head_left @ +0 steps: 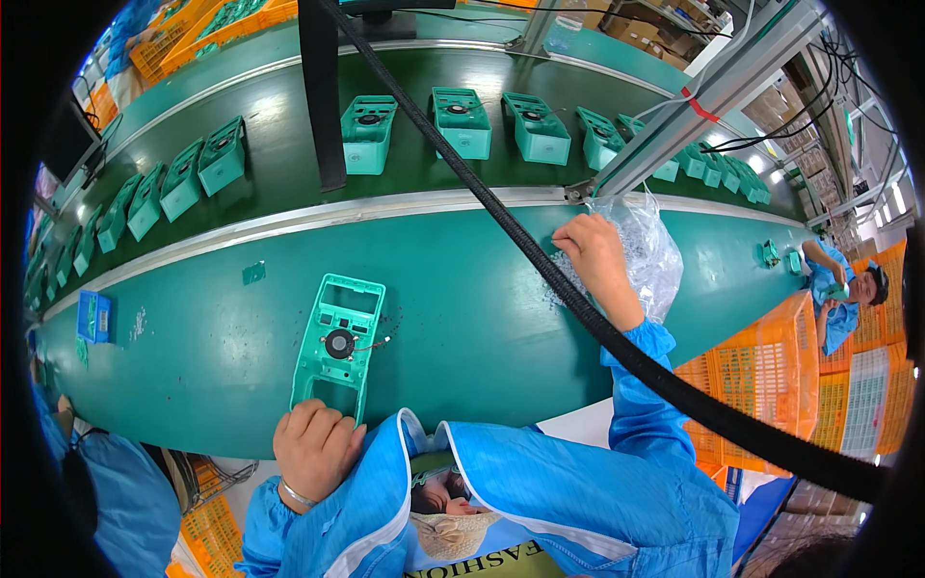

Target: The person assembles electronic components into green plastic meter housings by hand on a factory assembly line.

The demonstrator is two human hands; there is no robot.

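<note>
A mint-green plastic housing [330, 310] lies on the green workbench in front of me, with a small round black fan [339, 344] inside it. From the fan a short wire with a white plug reaches past the housing's right edge. My left hand [316, 445] is closed around the near end of the housing. Over to the right, my right hand [597, 262] is held at a clear plastic bag [659, 252] of small pale parts. Its fingertips are pinched together; whatever they hold is too small to make out.
Behind the bench runs a dark green conveyor [279, 135] carrying several similar housings [462, 123]. A black corrugated hose [540, 255] crosses the view diagonally. A blue bin [93, 316] stands at the left. Orange crates [756, 376] and a co-worker [836, 289] are at the right.
</note>
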